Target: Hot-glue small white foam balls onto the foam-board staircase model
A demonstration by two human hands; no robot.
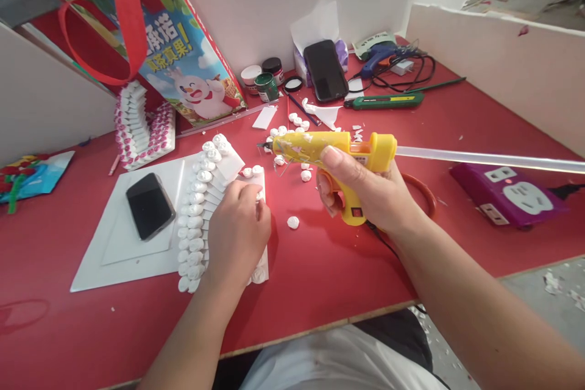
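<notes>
My right hand [365, 186] is wrapped round the handle of a yellow glue gun [311, 145], thumb along its side. A long clear glue stick [484, 157] sticks out of the gun's back, and its dark nozzle points left, toward the craft. My left hand [242, 228] rests on a white craft piece [194, 219] edged with rows of small white rosettes. Its fingers are bent and closed at the right-hand strip, where a white rosette [259, 195] shows partly at the fingertips. One loose rosette [293, 222] lies between the hands; several more lie under the nozzle.
A black phone [150, 206] lies on a white board [105, 256] at left. Behind stand a pink-dotted craft piece [144, 128], a printed gift bag [196, 73], paint jars [266, 86] and a second phone [326, 70]. A purple power strip [507, 195] sits at right.
</notes>
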